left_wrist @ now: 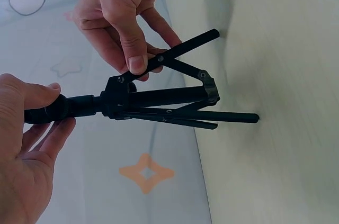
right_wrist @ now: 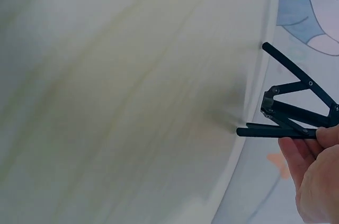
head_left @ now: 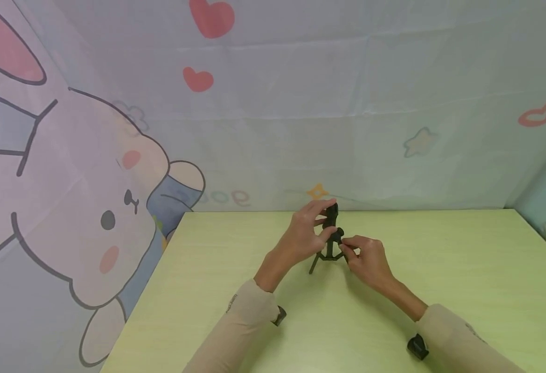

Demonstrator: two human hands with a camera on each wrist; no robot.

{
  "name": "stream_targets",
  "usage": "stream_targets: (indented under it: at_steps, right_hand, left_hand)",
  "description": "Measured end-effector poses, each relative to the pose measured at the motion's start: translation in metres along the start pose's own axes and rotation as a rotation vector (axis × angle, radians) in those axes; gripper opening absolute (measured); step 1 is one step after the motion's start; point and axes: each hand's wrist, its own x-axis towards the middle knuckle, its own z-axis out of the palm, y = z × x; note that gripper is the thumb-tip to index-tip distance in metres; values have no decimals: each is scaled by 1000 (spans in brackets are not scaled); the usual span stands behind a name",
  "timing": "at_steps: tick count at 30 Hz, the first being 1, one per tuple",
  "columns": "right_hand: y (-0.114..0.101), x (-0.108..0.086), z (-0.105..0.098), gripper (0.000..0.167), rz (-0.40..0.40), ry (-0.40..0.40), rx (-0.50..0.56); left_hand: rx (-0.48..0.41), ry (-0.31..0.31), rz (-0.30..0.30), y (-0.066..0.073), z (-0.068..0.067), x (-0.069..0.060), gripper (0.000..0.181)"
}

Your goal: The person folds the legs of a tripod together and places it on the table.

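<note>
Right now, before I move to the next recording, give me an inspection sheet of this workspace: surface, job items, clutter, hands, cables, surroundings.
Surface: pale yellow-green rectangular tabletop, faint grain, shadows under the arms.
Job's things: small black jointed tripod, upright near the table's far edge, legs spread; whether every foot touches the surface cannot be told.
Clutter: nothing seen loose; a small black piece shows at each beige sleeve.
Hands: left hand holds the tripod's top part between thumb and fingers; right hand pinches one black straight leg.
Cables: nothing seen.
Surroundings: pale creased backdrop printed with a large white cartoon rabbit and red hearts.
</note>
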Motion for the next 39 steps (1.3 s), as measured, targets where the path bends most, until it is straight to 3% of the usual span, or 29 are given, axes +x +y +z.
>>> stream_targets:
  at_steps: [8,18,26,33,39]
  right_hand:
    - [2,4,-7,9,-35,-91,-10]
    - [0,7,-12,8,36,-221,-49]
    - [0,5,-11,8,27,-187,-20]
    - [0,2,-8,8,67,-136,24]
    - [0,2,-3,7,44,-89,66]
  left_hand:
    - [-3,-1,10,-2,0,1,58]
    - [-16,-12,-12,-1,-1,1,58]
    - [-12,-22,-10,0,-2,1,57]
    - [-27,-30,2,-1,-4,0,57]
    - [-35,-28,0,-2,-5,0,57]
